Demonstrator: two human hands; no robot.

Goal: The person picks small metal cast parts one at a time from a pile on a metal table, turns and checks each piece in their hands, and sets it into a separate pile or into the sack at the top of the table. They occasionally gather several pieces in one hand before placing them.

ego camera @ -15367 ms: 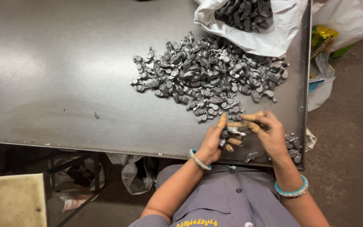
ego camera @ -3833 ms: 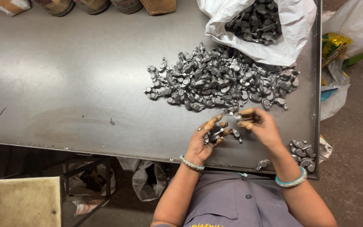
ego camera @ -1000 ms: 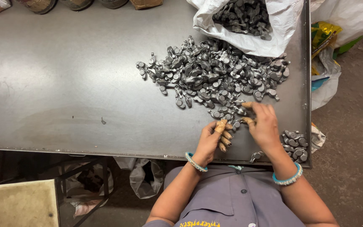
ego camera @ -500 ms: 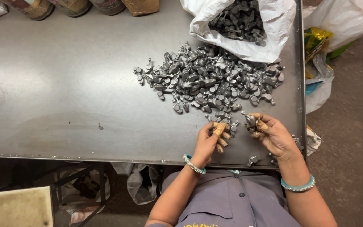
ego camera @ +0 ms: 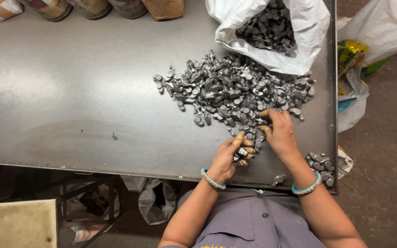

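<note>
Metal parts pile (ego camera: 235, 89) is spread on the table (ego camera: 70, 101), just beyond the fingers (ego camera: 246, 143). An open sack (ego camera: 272, 32) lies behind the pile. A small heap (ego camera: 321, 163) sits right of the fingers, at the table's near edge. Containers (ego camera: 93, 7) are lined up far left, behind.

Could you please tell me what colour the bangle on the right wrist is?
The bangle is turquoise blue, seen in the head view.

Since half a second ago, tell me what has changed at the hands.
The right hand moved from beside the left hand forward onto the near edge of the grey metal parts pile. The left hand stayed curled around a few parts; the white sack and table look unchanged.
</note>
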